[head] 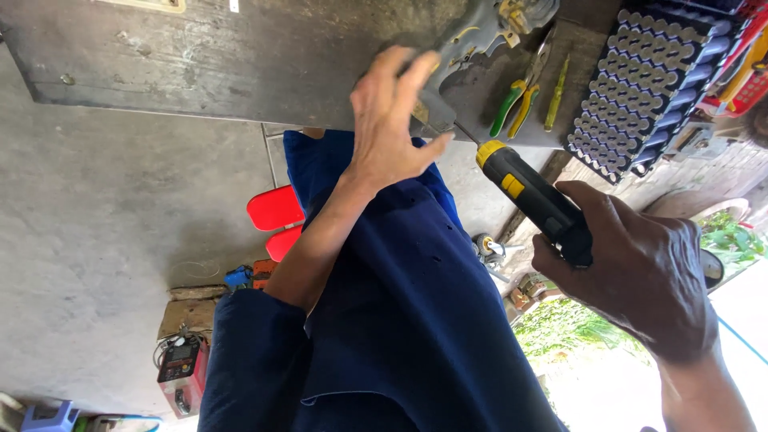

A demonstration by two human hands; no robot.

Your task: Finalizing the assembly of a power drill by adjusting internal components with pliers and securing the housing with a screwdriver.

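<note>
My left hand lies fingers-spread on a grey metal plate at the edge of a dark worktable, holding it down with the thumb at the plate's edge. My right hand grips a black and yellow electric screwdriver. Its thin bit points at the plate's edge, just beside my left thumb. Blue work clothing fills the lower middle of the view.
On the table lie pliers with green and yellow handles, a small yellow-green tool and a large pack of blue cylindrical battery cells. A red stool and a red meter-like box sit on the concrete floor.
</note>
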